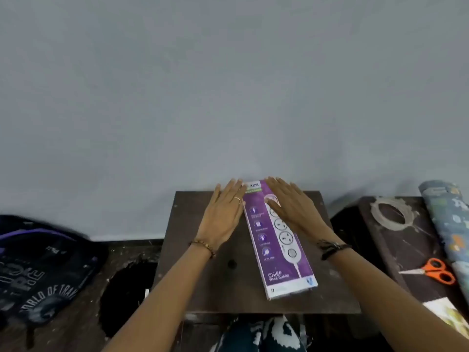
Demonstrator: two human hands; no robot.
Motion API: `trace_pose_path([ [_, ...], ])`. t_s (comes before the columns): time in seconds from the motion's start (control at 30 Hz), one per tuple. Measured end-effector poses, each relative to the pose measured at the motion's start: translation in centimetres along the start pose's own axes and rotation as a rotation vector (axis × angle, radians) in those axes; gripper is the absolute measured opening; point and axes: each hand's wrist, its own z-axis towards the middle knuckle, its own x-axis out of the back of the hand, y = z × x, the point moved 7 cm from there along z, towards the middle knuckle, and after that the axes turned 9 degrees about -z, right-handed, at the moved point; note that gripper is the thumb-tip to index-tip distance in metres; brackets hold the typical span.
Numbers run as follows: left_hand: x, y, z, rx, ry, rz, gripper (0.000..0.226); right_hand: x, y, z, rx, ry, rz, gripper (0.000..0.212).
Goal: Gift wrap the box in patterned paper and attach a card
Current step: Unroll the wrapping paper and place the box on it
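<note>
A long purple and white box (272, 252) printed with a power strip lies flat on a small dark table (210, 283), its far end near the wall. My left hand (223, 217) lies flat with straight fingers along the box's left edge at its far end. My right hand (294, 207) lies flat on top of the box's far end, fingers straight. A roll of blue patterned paper (449, 222) lies at the far right. A pale card (446, 313) shows at the lower right, partly behind my right forearm.
A second dark surface on the right holds a tape ring (390, 212) and orange-handled scissors (431, 271). A dark backpack (38, 268) sits on the floor at the left. A grey wall stands right behind the table.
</note>
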Motion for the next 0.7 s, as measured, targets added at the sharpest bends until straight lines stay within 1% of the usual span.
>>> trace_pose_path([
  [0.03, -0.5, 0.1, -0.6, 0.017, 0.029, -0.028, 0.052, -0.5, 0.3, -0.8, -0.016, 0.015, 0.049, 0.078],
  [0.1, -1.3, 0.1, -1.9, 0.088, 0.054, -0.188, 0.05, -1.3, 1.1, -2.6, -0.064, 0.038, 0.124, 0.063],
  [0.17, -2.6, 0.5, -3.5, 0.192, 0.064, -0.469, 0.051, -2.5, 1.9, -5.0, -0.155, 0.007, 0.216, 0.053],
  [0.27, -5.4, 0.9, -6.1, 0.435, 0.061, -0.881, 0.061, -4.2, 2.7, -8.8, -0.338, 0.014, 0.391, 0.051],
  [0.3, -6.5, 1.1, -6.9, 0.497, 0.05, -0.977, 0.065, -5.1, 2.9, -9.7, -0.395, 0.01, 0.462, 0.051],
  [0.37, -8.1, 2.0, -8.7, 0.55, 0.023, -1.074, 0.069, -7.2, 2.8, -11.1, -0.455, 0.004, 0.621, 0.047],
  [0.43, -9.1, 3.1, -10.0, 0.551, -0.006, -1.158, 0.067, -8.5, 2.0, -11.6, -0.469, 0.055, 0.712, 0.043],
  [0.47, -9.4, 3.4, -10.4, 0.547, -0.011, -1.189, 0.066, -8.8, 1.6, -11.7, -0.476, 0.084, 0.73, 0.043],
  [0.53, -9.8, 3.4, -11.1, 0.55, 0.01, -1.16, 0.066, -9.3, 0.5, -11.6, -0.475, 0.103, 0.759, 0.043],
  [0.63, -9.4, 2.7, -11.8, 0.566, 0.026, -1.003, 0.067, -9.5, -0.9, -11.4, -0.426, 0.062, 0.822, 0.04],
  [0.7, -9.0, 2.4, -11.7, 0.53, 0.007, -0.819, 0.065, -9.0, -1.1, -11.5, -0.377, 0.03, 0.842, 0.037],
])
